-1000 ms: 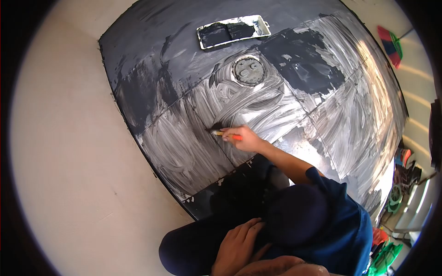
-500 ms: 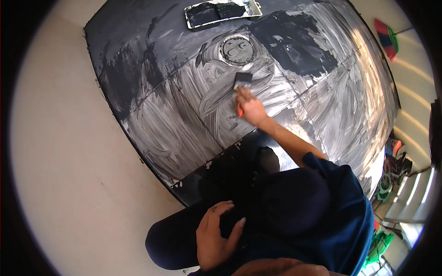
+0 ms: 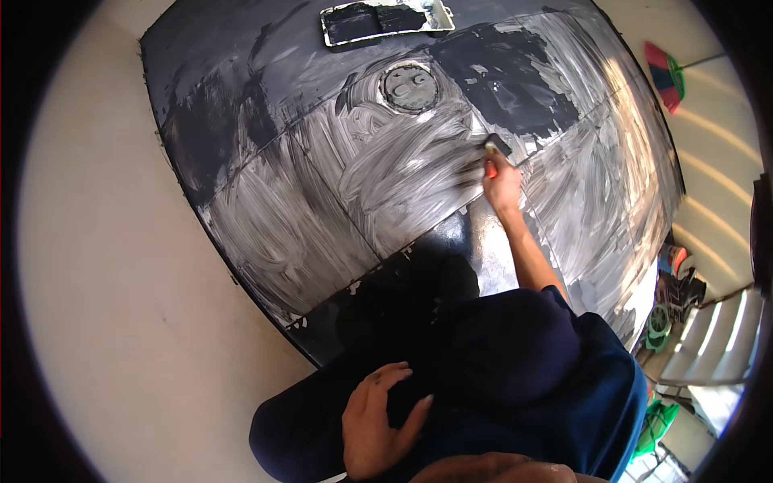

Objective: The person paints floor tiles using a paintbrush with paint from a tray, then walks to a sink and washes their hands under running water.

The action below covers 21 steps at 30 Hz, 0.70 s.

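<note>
My right hand (image 3: 502, 183) is closed round the handle of a paintbrush (image 3: 498, 146), whose dark bristles touch the tiled floor (image 3: 411, 185). Streaky grey-white strokes of dark paint cover the tiles around it. To the upper left of the brush lies a round drain cover (image 3: 410, 88) smeared with the same paint. My left hand (image 3: 376, 423) rests on my dark-clothed knee, fingers spread, holding nothing.
A white paint tray (image 3: 386, 22) with black paint stands at the far side. Solid black paint covers a patch (image 3: 515, 84) right of the drain cover. A pale wall (image 3: 97, 201) borders the left. A multicoloured broom (image 3: 665, 76) and shoes (image 3: 672, 260) are on the right.
My right hand has swept the paintbrush to the right across the tiles, leaving darker streaks behind it. My left hand stays on my knee.
</note>
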Each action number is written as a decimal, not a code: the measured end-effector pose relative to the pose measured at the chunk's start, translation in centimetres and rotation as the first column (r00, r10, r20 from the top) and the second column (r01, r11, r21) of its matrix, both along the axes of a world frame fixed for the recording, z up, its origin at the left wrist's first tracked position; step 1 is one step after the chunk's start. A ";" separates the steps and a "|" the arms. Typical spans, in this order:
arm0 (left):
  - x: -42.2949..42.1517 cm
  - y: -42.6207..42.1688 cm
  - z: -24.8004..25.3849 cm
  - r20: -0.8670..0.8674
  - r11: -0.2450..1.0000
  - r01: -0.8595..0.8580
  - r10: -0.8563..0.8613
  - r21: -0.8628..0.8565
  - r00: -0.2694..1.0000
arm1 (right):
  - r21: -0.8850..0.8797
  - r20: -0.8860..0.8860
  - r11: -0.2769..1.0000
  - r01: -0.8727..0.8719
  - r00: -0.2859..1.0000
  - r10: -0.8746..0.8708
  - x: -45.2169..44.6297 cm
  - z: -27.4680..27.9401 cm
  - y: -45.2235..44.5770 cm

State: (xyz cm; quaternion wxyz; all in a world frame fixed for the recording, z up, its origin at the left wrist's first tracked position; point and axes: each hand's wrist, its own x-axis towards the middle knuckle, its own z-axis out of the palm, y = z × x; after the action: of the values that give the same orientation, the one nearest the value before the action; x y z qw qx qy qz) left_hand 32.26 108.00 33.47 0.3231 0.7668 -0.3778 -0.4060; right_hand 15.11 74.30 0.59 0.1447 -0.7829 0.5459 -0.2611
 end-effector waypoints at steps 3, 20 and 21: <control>0.1 -0.2 0.1 -0.020 1.000 0.024 -0.024 0.014 1.000 | -0.044 -0.019 0.950 -0.310 0.951 0.309 5.5 -0.6 5.9; 0.2 0.7 -0.6 -0.005 0.998 0.032 -0.031 0.045 0.999 | 0.157 -0.021 0.976 -0.153 0.987 0.158 -5.1 2.0 7.4; 0.1 0.5 -0.6 -0.019 0.997 0.056 -0.055 0.047 0.998 | 0.000 -0.083 0.922 -0.388 0.919 0.386 -3.2 0.8 11.2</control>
State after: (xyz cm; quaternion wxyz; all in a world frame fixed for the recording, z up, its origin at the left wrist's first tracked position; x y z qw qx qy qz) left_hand 32.38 108.51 32.89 0.2967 0.7599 -0.3861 -0.4306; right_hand 11.92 85.49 1.43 0.1647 -0.8864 0.3839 -0.1995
